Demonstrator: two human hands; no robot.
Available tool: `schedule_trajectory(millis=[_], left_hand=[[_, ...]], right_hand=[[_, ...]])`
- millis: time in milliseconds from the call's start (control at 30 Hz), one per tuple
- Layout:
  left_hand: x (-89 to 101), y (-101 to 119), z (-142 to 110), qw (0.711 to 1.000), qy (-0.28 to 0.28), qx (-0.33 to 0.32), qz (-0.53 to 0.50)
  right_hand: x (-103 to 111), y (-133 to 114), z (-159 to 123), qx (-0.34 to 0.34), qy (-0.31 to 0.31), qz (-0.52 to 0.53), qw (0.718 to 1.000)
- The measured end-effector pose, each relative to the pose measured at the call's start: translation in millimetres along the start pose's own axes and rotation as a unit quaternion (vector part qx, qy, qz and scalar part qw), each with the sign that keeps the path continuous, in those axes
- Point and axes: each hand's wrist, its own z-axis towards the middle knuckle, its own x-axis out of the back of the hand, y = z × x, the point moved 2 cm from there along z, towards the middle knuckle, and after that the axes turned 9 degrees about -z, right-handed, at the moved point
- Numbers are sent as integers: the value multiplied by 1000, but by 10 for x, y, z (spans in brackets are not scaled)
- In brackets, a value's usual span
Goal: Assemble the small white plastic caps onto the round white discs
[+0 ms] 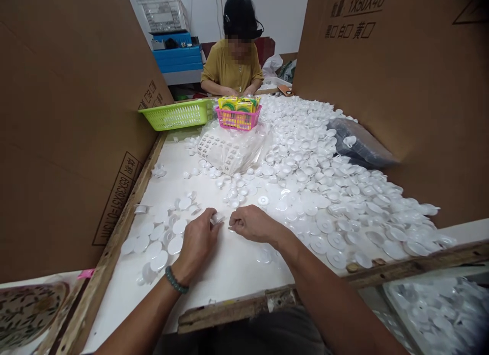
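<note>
My left hand [199, 238], with a beaded bracelet [176, 280] on its wrist, is closed in a pinch around a small translucent white plastic piece [216, 219]. Just to the right, my right hand [252, 223] has its fingers curled and pressed together. Whatever may be between its fingertips is hidden. The two hands are close but apart, low over the white tabletop [233, 273]. Left of my left hand lies a loose group of white plastic discs [154, 249]. Beyond my hands is a cluster of small white plastic pieces [234, 192].
A large heap of white plastic pieces [305, 156] spreads over the right side. Behind are a plastic bag [233, 148], a pink basket [237, 119] of yellow packets and a green basket [179, 115]. Cardboard [69, 131] walls both sides. A person [234, 64] sits opposite.
</note>
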Motion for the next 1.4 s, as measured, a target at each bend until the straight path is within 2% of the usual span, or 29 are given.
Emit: schedule_trajectory(millis=[67, 200, 300, 400, 567, 833, 900, 967, 1033, 1167, 1267, 1400], left_hand=[[-17, 12, -23, 1000, 9, -14, -12], [-38, 70, 0, 999, 19, -40, -30], [-52, 104, 32, 996, 16, -70, -52], [-71, 121, 44, 992, 15, -96, -79], [-134, 125, 25, 990, 17, -124, -69], [-74, 72, -142, 985, 85, -149, 8], [-67, 131, -197, 983, 57, -174, 17], [-95, 201, -228, 983, 7, -184, 23], [-136, 251, -229, 984, -27, -173, 36], [-159, 257, -169, 988, -26, -145, 52], [-106, 217, -97, 993, -6, -119, 1], [-56, 171, 12, 996, 19, -32, -87]], right_hand=[[29, 2, -7, 1, 20, 24, 1000], [57, 67, -7, -15, 99, -1, 995], [35, 59, 1, 22, 121, 29, 992], [-6, 17, 13, 59, 108, 31, 992], [-34, 19, 32, 32, 103, -22, 994], [51, 85, 6, 2, 91, -115, 989], [22, 89, 8, 6, 75, -129, 989], [-17, 94, 16, 14, 71, -132, 989], [-46, 106, 25, 23, 80, -130, 988], [-36, 132, 24, 34, 105, -121, 987], [25, 130, 4, 25, 124, -119, 985], [81, 130, -13, 18, 147, -99, 984]])
